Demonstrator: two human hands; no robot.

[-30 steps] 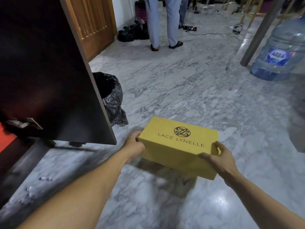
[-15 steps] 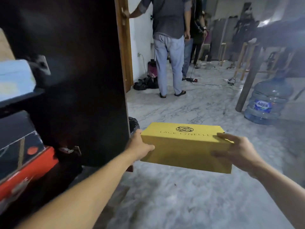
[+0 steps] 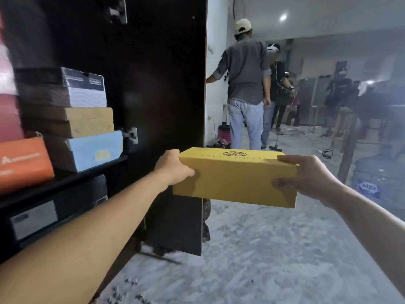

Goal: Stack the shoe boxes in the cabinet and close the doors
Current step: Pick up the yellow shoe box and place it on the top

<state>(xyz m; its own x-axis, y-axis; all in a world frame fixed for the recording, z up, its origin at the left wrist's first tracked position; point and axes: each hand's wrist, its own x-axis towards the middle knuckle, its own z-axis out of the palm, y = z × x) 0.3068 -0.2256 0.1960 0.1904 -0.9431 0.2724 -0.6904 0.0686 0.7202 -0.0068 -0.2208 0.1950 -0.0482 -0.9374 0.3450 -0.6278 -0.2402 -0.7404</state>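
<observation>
Gripping yellow shoe box (image 3: pixel 235 179) ends | left hand (image 3: pixel 173 168), right hand (image 3: pixel 306 177) | long axis left-right, level

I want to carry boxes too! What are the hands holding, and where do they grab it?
A yellow shoe box. The left hand grips its left end, the right hand grips its right end.
</observation>
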